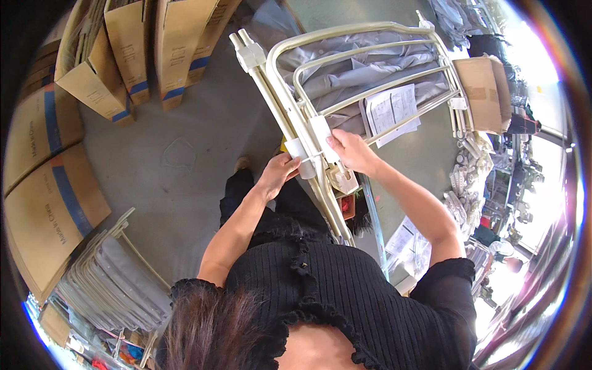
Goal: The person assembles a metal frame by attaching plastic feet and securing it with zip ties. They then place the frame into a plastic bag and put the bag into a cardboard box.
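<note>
A folded cream metal tube frame [283, 117] with grey fabric [351, 74] inside lies in front of me, partly on the worktable. My left hand [279, 175] is closed at a white plastic fitting [296, 148] on the frame's near left tubes, thumb and fingers pinching its edge. A thin white strip shows by those fingertips; I cannot tell what it is. My right hand [353, 152] is closed around the edge of a white plastic sleeve [320, 131] on the neighbouring tube. Printed sheets [390, 112] rest on the frame beyond my right hand.
Tall cardboard cartons [126, 49] stand at the upper left, with more cartons [61, 209] below them. A stack of grey folded panels [117, 283] leans at lower left. White parts in bags [470, 166] and a brown carton [478, 92] sit on the right of the worktable [413, 176].
</note>
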`<act>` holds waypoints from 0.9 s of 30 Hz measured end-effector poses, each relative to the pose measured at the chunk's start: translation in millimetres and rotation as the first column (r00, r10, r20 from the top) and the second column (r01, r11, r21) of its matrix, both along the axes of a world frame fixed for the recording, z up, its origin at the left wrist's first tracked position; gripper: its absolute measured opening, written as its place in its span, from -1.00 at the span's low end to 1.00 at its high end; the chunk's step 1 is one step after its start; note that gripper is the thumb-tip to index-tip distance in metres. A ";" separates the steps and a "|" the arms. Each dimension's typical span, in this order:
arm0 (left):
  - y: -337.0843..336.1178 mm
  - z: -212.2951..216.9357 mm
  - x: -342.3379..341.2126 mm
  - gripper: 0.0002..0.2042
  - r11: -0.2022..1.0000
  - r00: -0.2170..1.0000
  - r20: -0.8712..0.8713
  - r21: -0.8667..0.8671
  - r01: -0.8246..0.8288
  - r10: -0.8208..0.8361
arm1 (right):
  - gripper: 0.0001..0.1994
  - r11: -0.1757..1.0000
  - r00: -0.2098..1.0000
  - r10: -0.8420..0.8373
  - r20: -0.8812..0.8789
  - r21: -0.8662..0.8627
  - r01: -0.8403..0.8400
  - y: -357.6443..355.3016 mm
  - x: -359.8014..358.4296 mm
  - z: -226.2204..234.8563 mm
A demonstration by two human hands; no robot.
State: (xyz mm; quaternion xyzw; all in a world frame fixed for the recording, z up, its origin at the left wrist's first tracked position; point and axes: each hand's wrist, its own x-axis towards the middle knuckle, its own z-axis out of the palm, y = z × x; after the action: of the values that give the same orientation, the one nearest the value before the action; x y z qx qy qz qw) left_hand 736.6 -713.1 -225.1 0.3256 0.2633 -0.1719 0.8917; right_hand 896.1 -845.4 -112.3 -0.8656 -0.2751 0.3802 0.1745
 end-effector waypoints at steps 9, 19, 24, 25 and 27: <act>16.4 12.8 8.5 -0.74 0.882 0.951 -0.086 0.358 0.306 -0.296 | -0.52 0.993 0.994 0.110 0.008 -0.046 -0.110 -0.8 -0.5 10.9; 24.7 82.1 70.2 -0.72 -0.243 0.903 -0.021 0.966 -0.093 -0.429 | -0.18 0.985 0.885 0.137 0.445 0.035 -0.170 -5.7 -52.0 -0.4; 24.3 73.5 84.8 -0.64 0.026 0.937 0.135 0.991 -0.134 -0.323 | -0.41 0.984 0.939 0.021 0.345 0.158 -0.080 -10.0 -48.9 5.5; 25.7 69.2 87.5 -0.65 0.020 0.922 0.132 0.991 -0.134 -0.364 | -0.40 0.981 0.945 0.014 0.327 0.180 -0.077 -11.5 -46.9 4.6; 27.5 63.4 91.0 -0.68 0.006 0.888 0.124 0.991 -0.135 -0.442 | -0.36 0.972 0.956 0.004 0.293 0.225 -0.073 -16.9 -43.9 1.7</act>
State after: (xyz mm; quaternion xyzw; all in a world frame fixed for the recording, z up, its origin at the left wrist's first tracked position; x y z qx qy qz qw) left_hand 827.6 -685.6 -161.7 0.9067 0.0764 0.0333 0.4135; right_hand 852.3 -862.3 -110.6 -0.8800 -0.3575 0.2172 0.2250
